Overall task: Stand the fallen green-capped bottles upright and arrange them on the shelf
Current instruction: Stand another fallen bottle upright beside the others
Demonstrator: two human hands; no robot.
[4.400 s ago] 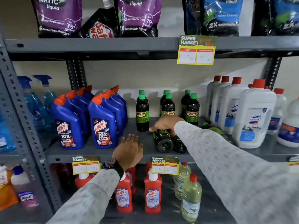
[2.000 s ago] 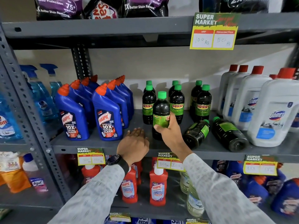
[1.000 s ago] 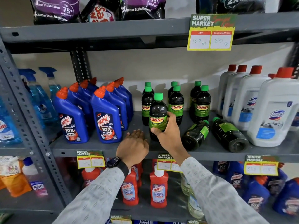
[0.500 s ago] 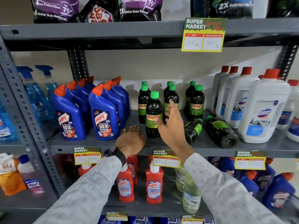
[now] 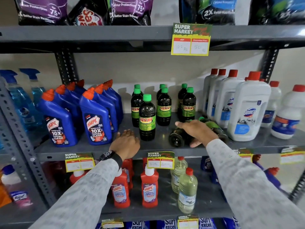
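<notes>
The right hand (image 5: pixel 197 132) closes over 1 fallen bottle (image 5: pixel 179 138) lying base-outward on the shelf (image 5: pixel 92 148), apparently to stand it, while the open left hand (image 5: pixel 126 142) rests flat, likely bracing.

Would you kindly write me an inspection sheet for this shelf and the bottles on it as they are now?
Surface: grey metal shelf, price tags on its front edge.
Job's things: seven Sunny bottles upright, the front one ahead of three pairs; two fallen bottles, one under the right hand, the other behind it.
Clutter: blue Harpic bottles to the left, white Domex jugs to the right.
Hands: left hand flat on the shelf edge, holding nothing; right hand closing over a fallen bottle.
Cables: nothing seen.
Surroundings: detergent pouches above, red Harpic bottles below.
</notes>
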